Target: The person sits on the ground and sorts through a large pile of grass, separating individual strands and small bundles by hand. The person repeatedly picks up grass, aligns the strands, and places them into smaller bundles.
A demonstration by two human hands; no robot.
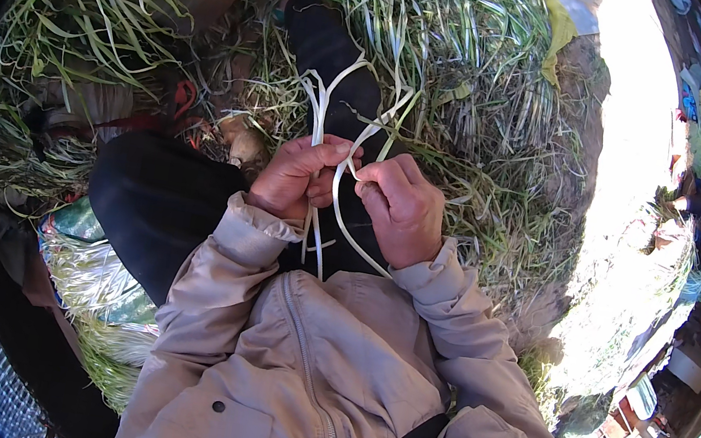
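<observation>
My left hand (pixel 292 176) grips a few long pale stalks (pixel 321 109) between thumb and fingers. Their white lower ends (pixel 318 241) hang below the hand over my lap, and the leafy tops fan out above it. Close beside it, my right hand (pixel 401 207) is closed with thumb and forefinger pinching a thin pale strand (pixel 353 166) near the left thumb. A forked white-green stalk (pixel 374 126) rises between the hands. Another white stem (pixel 344 221) curves down beneath the right hand towards my jacket. The right hand's inner fingers are hidden.
A large heap of cut green stalks (pixel 421 19) lies ahead, with another pile of leaves (pixel 83 9) at left. Pale bundled stalks (pixel 104 277) lie beside my bent knee (pixel 157 190). Red cord (pixel 185 98) crosses the left side. Far right, bright sunlight falls on the ground (pixel 611 292).
</observation>
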